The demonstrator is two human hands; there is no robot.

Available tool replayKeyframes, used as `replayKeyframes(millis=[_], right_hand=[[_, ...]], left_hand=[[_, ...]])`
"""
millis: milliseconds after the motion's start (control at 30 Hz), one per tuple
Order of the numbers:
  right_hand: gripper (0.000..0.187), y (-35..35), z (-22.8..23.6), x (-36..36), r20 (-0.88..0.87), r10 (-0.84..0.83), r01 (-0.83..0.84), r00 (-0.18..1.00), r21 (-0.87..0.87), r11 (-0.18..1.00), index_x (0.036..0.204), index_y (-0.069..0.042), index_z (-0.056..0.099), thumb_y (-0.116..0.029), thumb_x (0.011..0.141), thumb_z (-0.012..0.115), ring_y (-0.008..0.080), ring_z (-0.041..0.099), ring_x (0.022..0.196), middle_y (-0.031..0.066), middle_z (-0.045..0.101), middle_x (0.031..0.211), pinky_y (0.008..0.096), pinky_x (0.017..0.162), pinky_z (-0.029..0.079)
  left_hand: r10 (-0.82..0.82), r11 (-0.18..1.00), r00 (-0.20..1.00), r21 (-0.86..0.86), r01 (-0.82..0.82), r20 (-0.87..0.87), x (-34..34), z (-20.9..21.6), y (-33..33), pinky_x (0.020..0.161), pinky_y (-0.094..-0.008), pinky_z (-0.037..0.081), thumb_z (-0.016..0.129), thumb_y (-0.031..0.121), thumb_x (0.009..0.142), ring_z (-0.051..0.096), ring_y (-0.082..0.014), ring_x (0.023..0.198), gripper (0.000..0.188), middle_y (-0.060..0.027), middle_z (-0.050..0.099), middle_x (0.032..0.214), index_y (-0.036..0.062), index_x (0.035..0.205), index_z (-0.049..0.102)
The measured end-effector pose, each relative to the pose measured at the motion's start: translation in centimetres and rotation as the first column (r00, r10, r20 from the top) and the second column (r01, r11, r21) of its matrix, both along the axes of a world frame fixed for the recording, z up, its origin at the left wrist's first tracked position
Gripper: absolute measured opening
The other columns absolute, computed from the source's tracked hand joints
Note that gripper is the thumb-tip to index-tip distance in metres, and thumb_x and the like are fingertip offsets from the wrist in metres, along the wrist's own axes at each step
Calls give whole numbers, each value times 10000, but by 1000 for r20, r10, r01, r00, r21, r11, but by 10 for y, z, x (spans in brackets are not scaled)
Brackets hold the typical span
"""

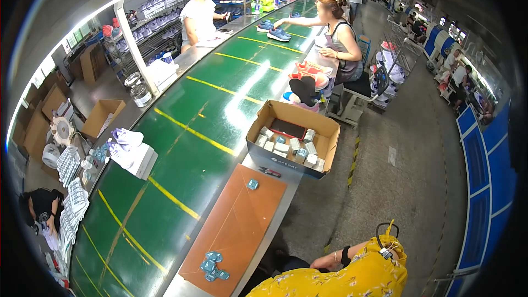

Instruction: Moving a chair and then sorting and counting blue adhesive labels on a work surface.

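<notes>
My right arm comes out of a yellow flowered sleeve at the lower right, with a black band at the wrist. My right hand (323, 263) rests low by my dark-clothed lap, its fingers mostly hidden. My left hand is out of sight. Nearest to me lies an orange-brown board (242, 209) on the bench edge. On its near end sits a small cluster of blue-grey packets (212, 267), and one single blue packet (253, 184) is near its far end. Beyond the board, an open cardboard box (324, 126) holds several white and blue packets and a dark, red-edged phone-like object (289, 129).
A green conveyor belt (192, 104) with yellow lines runs along my left. White-lavender shoes (127, 138) stand with a white box (144, 162) on it. A person (344, 41) across the belt's right side reaches to blue shoes (279, 34). A small red tool-like item (270, 172) lies beside the box.
</notes>
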State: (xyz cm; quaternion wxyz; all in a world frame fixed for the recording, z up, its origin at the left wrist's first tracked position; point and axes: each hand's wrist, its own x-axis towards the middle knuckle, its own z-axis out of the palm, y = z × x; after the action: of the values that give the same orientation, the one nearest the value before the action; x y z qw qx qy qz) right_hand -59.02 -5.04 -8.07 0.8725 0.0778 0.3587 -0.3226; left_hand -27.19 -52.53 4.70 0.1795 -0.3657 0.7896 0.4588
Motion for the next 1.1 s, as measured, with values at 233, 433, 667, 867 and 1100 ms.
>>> replayKeyframes(millis=[233, 433, 667, 867, 1100], right_hand=[[331, 5, -56, -10, -274, 41, -35, 961, 27, 999, 1175, -18, 675, -252, 1014, 505, 186, 671, 1016, 75, 731, 1109, 352, 902, 526], [320, 0, -96, 11, -461, 84, -54, 883, 77, 996, 1134, -29, 697, -269, 991, 541, 212, 684, 979, 88, 740, 1076, 362, 877, 535], [309, 11, -95, 53, -669, 157, -78, 727, 147, 986, 1086, -42, 722, -289, 964, 583, 241, 699, 935, 103, 750, 1036, 374, 848, 546], [301, -21, -95, 85, -828, 243, -261, 505, 121, 958, 1045, -52, 744, -306, 941, 619, 267, 712, 898, 116, 758, 1002, 383, 823, 555], [284, -106, -42, 120, -994, 46, -578, 96, -18, 816, 874, -67, 760, -348, 834, 741, 324, 712, 791, 186, 729, 837, 387, 727, 555]], left_hand=[[-155, 988, 988, -12, 155, -1, -69, -28, -13, 810, -346, 537, 656, 393, 952, 665, -194, 879, 400, -68, 703, 970, 40, 1140, 663], [-291, 957, 956, 5, 291, 27, -111, -65, -29, 798, -343, 542, 660, 376, 952, 672, -188, 859, 362, -57, 711, 942, 57, 1123, 674], [-433, 901, 901, 24, 433, 24, -137, -74, -30, 784, -340, 547, 664, 356, 953, 679, -182, 834, 318, -45, 719, 909, 77, 1104, 688], [-386, 920, 921, -46, 389, 56, -77, -43, -35, 771, -337, 552, 668, 339, 954, 686, -176, 814, 281, -35, 726, 881, 94, 1088, 699], [-14, 958, 747, 206, 200, -664, -7, 163, -4, 852, -311, 495, 815, 272, 873, 557, -127, 940, 592, -48, 607, 1119, 57, 1351, 539]])
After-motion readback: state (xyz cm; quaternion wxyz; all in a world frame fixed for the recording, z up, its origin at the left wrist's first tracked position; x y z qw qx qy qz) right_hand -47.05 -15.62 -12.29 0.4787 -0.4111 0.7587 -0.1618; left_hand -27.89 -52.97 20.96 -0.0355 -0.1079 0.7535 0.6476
